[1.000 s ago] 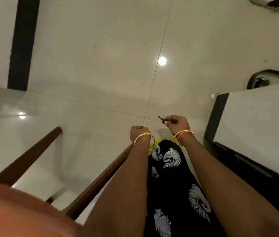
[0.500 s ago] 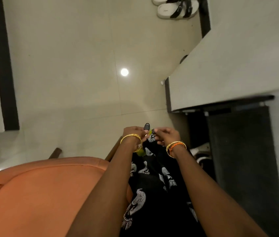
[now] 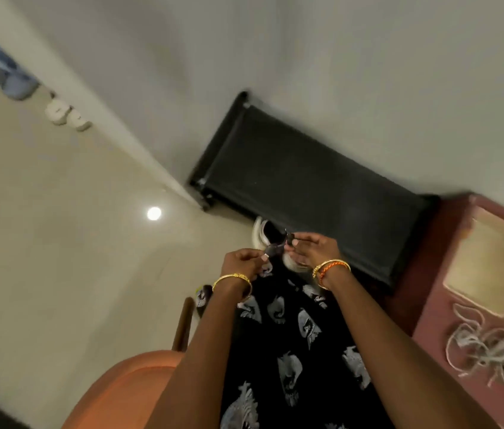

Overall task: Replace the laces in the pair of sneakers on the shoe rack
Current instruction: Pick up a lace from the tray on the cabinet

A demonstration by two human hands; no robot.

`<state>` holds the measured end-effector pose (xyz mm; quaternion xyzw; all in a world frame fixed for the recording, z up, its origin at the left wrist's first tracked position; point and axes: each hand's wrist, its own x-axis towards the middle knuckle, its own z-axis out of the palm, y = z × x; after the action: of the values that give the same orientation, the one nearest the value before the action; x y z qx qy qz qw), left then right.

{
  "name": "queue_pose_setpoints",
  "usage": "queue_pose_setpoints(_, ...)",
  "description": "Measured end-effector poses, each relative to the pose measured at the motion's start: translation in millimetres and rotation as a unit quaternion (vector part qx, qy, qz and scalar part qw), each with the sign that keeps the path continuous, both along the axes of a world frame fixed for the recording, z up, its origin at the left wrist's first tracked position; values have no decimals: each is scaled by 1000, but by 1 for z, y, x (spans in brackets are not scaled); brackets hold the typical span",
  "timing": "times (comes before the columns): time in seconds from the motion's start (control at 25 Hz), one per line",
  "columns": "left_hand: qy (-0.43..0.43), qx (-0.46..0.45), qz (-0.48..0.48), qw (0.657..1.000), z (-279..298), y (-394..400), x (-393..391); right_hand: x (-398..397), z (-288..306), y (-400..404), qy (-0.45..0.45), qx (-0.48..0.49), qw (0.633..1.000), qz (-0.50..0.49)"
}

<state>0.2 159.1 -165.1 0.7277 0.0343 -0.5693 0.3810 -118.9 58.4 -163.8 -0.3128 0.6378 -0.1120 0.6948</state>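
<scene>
Now the view is swinging onto the rack point(image 3: 306, 181) — both hands point(image 3: 278, 257) are still pinching a dark lace point(image 3: 277, 248), a sneaker point(image 3: 260, 233) just beyond.

Shoe rack point(image 3: 312, 187) just beyond hands.

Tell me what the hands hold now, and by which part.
Both hands pinch a dark lace: left hand at one end, right hand near the other.

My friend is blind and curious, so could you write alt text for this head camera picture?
Seen from above, a seated person's left hand and right hand pinch a small dark lace between them over a patterned black skirt. A black shoe rack stands ahead, and tangled pale laces lie on a maroon surface to the right.
</scene>
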Motion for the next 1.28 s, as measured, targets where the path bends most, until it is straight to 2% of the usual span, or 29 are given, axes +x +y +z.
queue_pose_setpoints(0.2, -30, -52, -157, 986, 19, -92, -100, -139, 45, -40, 26, -98, 979, -176)
queue_pose_setpoints(0.36, -41, -117, -262, 957, 39, -161, -198, -239, 54, -60, 92, -163, 930, -316)
queue_pose_setpoints(0.48, -82, -117, -312, 939, 39, -197, -260, -282, 33, -74, 116, -135, 897, -405)
queue_pose_setpoints(0.6, -142, -105, -314, 933, 26, -231, -308, -305, -2, -99, 127, -102, 872, -461)
queue_pose_setpoints(0.84, -284, -35, -376, 882, -6, -299, -362, -315, -39, -156, 160, -107, 854, -484)
queue_pose_setpoints(1.04, -359, 2, -398, 844, -17, -311, -375, -308, -52, -179, 176, -101, 844, -497)
queue_pose_setpoints(1.16, -385, 3, -420, 822, -22, -313, -372, -307, -55, -180, 173, -101, 853, -482)
queue_pose_setpoints(1.28, -410, -15, -458, 788, -24, -314, -368, -311, -58, -176, 187, -116, 882, -417)
